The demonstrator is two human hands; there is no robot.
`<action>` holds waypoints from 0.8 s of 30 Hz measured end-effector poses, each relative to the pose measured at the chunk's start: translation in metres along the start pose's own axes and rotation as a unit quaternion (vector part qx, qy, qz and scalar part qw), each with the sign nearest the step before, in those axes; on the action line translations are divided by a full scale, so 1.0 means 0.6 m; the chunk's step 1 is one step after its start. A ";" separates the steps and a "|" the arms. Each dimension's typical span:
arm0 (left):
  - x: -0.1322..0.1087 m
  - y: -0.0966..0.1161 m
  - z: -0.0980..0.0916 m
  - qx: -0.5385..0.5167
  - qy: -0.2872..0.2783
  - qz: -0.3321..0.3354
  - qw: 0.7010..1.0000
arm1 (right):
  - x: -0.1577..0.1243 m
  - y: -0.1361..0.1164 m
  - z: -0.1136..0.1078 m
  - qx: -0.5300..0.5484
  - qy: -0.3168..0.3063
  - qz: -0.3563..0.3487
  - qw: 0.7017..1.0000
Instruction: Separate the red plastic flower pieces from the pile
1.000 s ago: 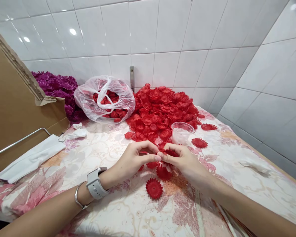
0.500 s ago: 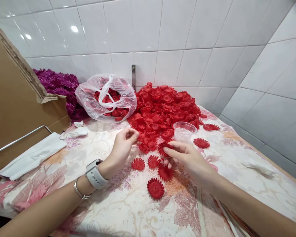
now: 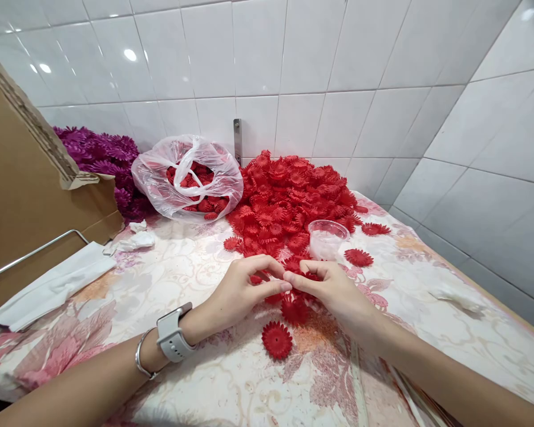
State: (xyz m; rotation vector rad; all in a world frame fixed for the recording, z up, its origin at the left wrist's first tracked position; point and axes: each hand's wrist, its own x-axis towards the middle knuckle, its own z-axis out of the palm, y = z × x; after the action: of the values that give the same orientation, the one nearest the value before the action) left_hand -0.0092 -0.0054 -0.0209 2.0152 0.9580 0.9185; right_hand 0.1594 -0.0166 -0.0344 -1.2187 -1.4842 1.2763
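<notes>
My left hand point(image 3: 242, 287), with a watch and a bangle at its wrist, has thumb and forefinger pinched close. Their tips meet the thumb tip of my right hand point(image 3: 340, 293). Partly hidden behind the right fingers is a red artificial flower point(image 3: 310, 276), gripped by that hand. Whatever the left fingertips pinch is too small and covered to make out. Just below the hands lie a loose red flower point(image 3: 294, 309) and, nearer me, another red flower head point(image 3: 276, 340). Beyond the hands rises a heap of red flowers point(image 3: 293, 190).
A clear plastic cup point(image 3: 329, 242) stands at the heap's front right. To its left sits a plastic bag point(image 3: 149, 178) of red flowers, then purple flowers point(image 3: 98, 154) and a cardboard box point(image 3: 26, 178). A tiled wall point(image 3: 258, 53) closes off the back.
My left hand has moved right and slightly down, bringing its fingertips against my right hand. The right hand still has the red flower. The view has shifted slightly.
</notes>
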 end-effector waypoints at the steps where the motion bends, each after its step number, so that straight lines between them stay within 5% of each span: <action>1: 0.000 0.000 0.000 0.004 0.001 0.005 1.000 | 0.000 0.001 0.000 0.000 -0.012 0.005 1.000; 15: -0.011 0.010 0.008 0.007 -0.019 0.012 1.000 | -0.003 0.000 0.008 -0.055 -0.037 0.007 0.998; 24: -0.008 0.002 0.002 0.024 0.050 -0.013 0.998 | -0.009 -0.009 0.006 -0.084 -0.056 -0.033 0.994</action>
State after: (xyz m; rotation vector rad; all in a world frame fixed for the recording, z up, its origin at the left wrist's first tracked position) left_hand -0.0099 -0.0103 -0.0216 2.0077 1.0684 0.9978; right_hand 0.1561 -0.0228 -0.0297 -1.2107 -1.7285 1.2110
